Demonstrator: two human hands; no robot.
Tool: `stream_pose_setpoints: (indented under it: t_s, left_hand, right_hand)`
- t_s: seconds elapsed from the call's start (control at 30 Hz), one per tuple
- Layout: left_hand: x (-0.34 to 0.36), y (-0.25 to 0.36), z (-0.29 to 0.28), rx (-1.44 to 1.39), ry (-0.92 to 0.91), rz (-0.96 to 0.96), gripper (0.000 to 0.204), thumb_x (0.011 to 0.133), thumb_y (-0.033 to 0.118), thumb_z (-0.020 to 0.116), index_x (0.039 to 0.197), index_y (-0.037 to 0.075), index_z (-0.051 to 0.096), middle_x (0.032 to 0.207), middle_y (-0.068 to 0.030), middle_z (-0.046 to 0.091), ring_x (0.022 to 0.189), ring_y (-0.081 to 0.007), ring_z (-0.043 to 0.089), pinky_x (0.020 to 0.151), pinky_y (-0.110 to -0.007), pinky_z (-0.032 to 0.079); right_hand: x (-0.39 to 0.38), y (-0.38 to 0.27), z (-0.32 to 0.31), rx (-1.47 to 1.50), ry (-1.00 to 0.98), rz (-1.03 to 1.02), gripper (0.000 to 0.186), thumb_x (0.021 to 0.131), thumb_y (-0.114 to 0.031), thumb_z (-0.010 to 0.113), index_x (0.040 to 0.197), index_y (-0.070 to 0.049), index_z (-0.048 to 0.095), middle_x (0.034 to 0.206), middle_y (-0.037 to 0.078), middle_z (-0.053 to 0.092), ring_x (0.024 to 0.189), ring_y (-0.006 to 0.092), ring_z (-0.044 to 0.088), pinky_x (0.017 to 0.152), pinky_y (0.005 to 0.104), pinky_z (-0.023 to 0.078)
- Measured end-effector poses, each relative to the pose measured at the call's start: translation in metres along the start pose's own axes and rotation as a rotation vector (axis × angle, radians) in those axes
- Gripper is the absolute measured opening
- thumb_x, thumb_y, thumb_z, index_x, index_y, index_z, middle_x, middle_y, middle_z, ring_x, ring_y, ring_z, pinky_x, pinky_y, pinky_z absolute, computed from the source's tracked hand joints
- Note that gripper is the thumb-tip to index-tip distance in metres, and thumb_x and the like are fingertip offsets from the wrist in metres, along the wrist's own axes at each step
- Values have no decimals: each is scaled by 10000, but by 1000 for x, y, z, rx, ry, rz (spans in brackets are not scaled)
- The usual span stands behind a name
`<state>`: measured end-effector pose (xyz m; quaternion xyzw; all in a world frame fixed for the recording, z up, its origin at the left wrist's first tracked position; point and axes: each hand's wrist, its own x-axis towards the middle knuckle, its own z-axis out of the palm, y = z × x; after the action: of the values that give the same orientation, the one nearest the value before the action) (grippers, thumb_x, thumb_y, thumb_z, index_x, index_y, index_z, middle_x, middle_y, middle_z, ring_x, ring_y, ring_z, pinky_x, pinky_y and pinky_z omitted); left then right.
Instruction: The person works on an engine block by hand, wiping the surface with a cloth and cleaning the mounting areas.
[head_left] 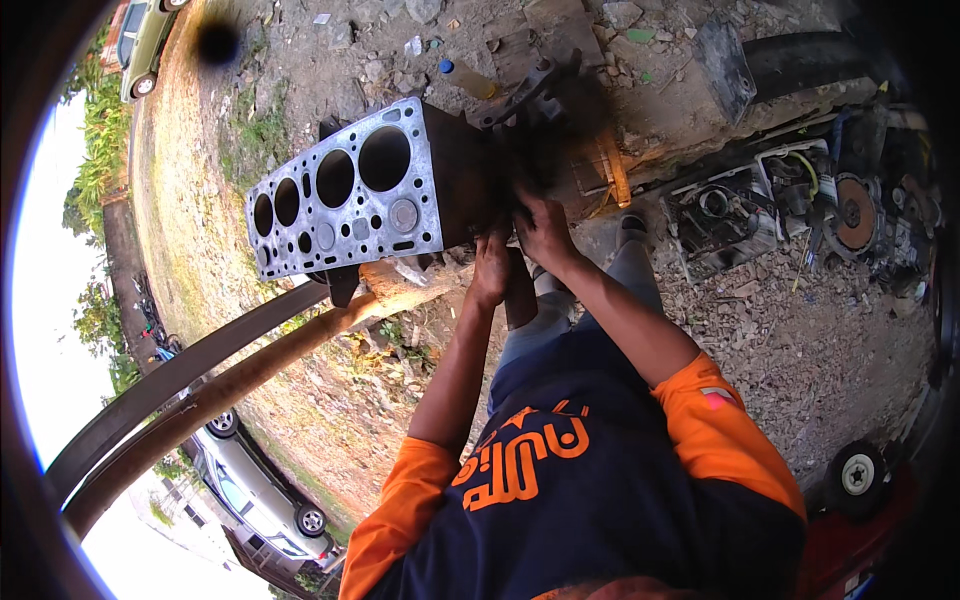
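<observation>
An engine block [350,196] stands in front of me, its grey top face with several round cylinder bores turned toward me. Both my hands are at its dark right end. My left hand [490,268] is closed near the block's lower corner. Beside it hangs a dark flat strip [520,292]; whether the hand grips this strip I cannot tell. My right hand [546,232] sits just right of the left, its fingers curled and reaching into dark shadow. What either hand holds is hidden. Dark metal parts [540,90] lie beyond the block's right end.
A bottle with a blue cap [468,78] lies on the ground behind the block. Dismantled engine parts [720,212] and a rusty disc [853,214] lie to the right. Two long beams [215,385] run off to the lower left. A parked silver car [260,490] stands beyond them.
</observation>
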<state>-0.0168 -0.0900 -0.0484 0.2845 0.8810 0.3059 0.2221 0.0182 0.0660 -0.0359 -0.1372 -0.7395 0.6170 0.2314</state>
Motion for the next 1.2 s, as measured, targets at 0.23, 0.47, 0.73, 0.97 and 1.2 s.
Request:
stream_pose_setpoints:
  t_s: [0.23,0.47,0.73,0.97,1.2]
  left_hand:
    - [-4,32,10,94,124,-79,537,873,13,517,1404,-18,446,1401,-252,483,1308,-417,439,1097,-438,375]
    - [-3,28,21,-144,241,-121,390,979,120,407,1296,-82,515,1292,-260,564,1192,-361,548,1043,-397,416]
    - [5,59,12,-642,134,-265,486,949,104,380,1383,-109,434,1323,-255,563,1214,-299,553,1037,-357,419]
    - [2,60,11,-605,70,-360,479,922,80,423,1362,-108,448,1235,-233,619,1139,-240,570,952,-315,458]
    - [3,54,19,-559,238,-316,475,921,128,524,1339,-93,482,1140,-203,638,971,-209,576,860,-332,478]
  right_hand:
    - [3,-1,-16,-59,-98,-39,523,826,61,572,1341,-16,537,1277,248,589,1181,421,565,951,406,502]
    - [11,-16,-19,52,-135,94,572,831,66,539,1388,-61,509,1216,241,623,1124,384,621,909,387,519]
    - [10,-16,-16,98,-130,258,595,827,61,521,1406,-74,488,1149,264,630,1070,420,611,849,400,524]
    - [30,-12,-18,79,-130,254,567,847,44,542,1401,-58,475,1116,280,629,1038,466,605,817,436,524]
    - [7,-2,-27,-3,-70,333,477,914,20,473,1390,-20,486,1136,271,644,1055,377,657,864,369,507]
